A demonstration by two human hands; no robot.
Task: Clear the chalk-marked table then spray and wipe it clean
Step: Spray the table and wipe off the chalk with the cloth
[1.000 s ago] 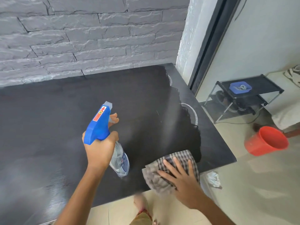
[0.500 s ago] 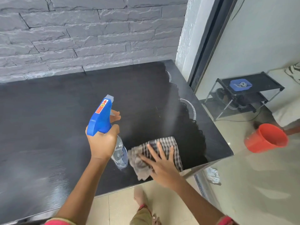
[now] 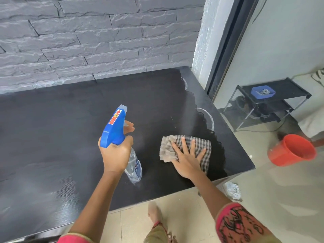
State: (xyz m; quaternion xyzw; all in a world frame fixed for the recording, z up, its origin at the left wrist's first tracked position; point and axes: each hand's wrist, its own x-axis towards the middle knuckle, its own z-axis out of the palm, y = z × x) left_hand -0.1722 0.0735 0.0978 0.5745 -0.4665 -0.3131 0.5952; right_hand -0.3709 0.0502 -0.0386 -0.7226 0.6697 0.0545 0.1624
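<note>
Here, over the middle of the table (image 3: 52, 137), wide dark top leftward, my left hand (image 3: 115, 155) grips the spray bottle (image 3: 114, 130). Near the table's right edge my right hand (image 3: 187, 159) presses flat, fingers spread, on the checked cloth (image 3: 201, 146), a chalk arc (image 3: 211, 120) just beyond. Past that edge sits a red bucket (image 3: 287, 153).

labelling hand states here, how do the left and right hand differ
The left hand is curled round the bottle; the right hand lies flat with its fingers spread. The left hand touches only the bottle, while the right hand presses the cloth onto the table. The left hand sits further left, the right hand nearer the table's right edge. Both are bare and over the table's near side.
</note>
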